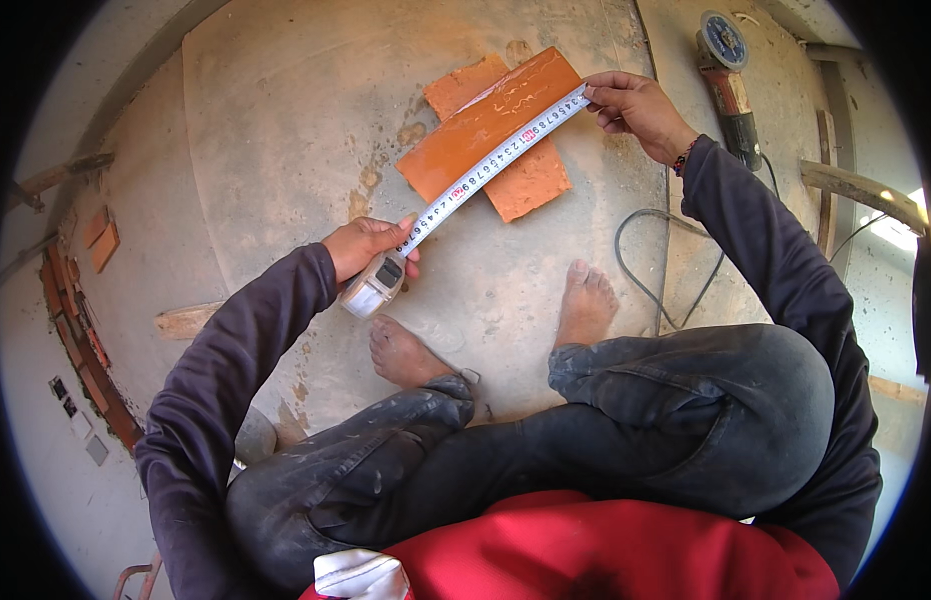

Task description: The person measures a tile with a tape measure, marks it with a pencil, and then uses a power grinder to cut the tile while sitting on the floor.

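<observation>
A tape measure [374,285] is in my left hand [364,247], its case below my fingers and the thumb on the blade. My right hand [641,112] pinches the far end of the drawn-out white blade [496,158]. The blade runs along the near long edge of a glossy orange tile [486,122], reaching past the tile's left end toward the case. Under that tile lies a rough orange tile piece [529,182], set crosswise, showing on both sides of it.
An angle grinder [729,90] with a blue disc lies at the far right, its dark cord [626,260] looping over the floor near my right foot [587,303]. A wood piece [186,320] lies left. Orange tiles [81,330] are along the left wall.
</observation>
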Available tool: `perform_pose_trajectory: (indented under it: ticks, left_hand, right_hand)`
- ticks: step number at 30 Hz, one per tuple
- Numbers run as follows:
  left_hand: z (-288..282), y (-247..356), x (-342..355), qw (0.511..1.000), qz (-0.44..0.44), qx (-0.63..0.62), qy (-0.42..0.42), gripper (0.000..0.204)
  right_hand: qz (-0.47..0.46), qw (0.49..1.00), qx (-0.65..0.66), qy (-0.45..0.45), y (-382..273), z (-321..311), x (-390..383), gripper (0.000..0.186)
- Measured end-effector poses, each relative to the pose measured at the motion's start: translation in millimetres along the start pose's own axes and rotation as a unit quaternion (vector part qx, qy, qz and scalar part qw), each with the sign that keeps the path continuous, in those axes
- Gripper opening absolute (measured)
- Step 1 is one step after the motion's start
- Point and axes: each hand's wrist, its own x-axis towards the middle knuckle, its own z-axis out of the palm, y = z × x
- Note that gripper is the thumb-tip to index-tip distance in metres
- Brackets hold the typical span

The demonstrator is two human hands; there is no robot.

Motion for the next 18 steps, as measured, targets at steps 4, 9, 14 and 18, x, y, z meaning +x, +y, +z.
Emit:
perform_pose_trajectory:
  ticks: [4,9,14,18]
  left_hand:
    - [1.1,1.3,0.4,1.000,0.001,0.006,0.000,0.043]
    - [-0.3,0.4,-4.0,1.000,-0.005,0.014,0.003,0.043]
    - [2.3,7.0,-2.2,0.999,0.023,0.046,-0.006,0.042]
    - [2.0,8.1,-7.1,0.998,0.012,0.065,0.013,0.041]
  right_hand:
    - [-0.002,1.000,-0.001,-0.001,0.6,-1.3,-0.6,0.019]
    - [-0.002,1.000,0.000,-0.012,-3.0,3.7,-1.4,0.021]
    - [-0.011,1.000,-0.007,-0.025,8.8,-11.8,3.2,0.026]
    - [-0.018,0.999,-0.015,-0.036,2.9,-12.2,-6.3,0.030]
